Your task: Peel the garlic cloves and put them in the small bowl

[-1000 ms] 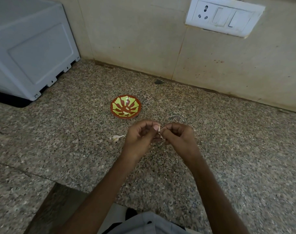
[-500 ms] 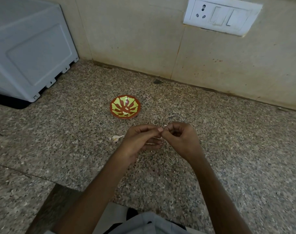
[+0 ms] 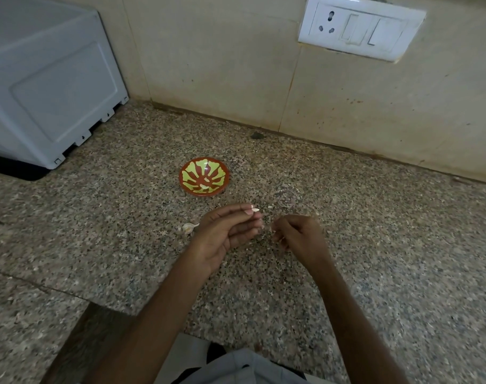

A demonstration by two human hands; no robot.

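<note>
Left hand [image 3: 230, 234] palm-up over the speckled granite counter [image 3: 374, 245], thumb and forefinger tips together on a small pale garlic clove [image 3: 255, 209], the other fingers nearly straight. Right hand [image 3: 300, 236] just beside it, not touching, fingers curled; cannot tell if they hold anything. Small round red-brown bowl with yellow-green pattern [image 3: 204, 176] sits beyond the hands with pale peeled garlic pieces [image 3: 205, 186] inside; an unpeeled white garlic clove [image 3: 188, 228] lies just left of the left hand.
</note>
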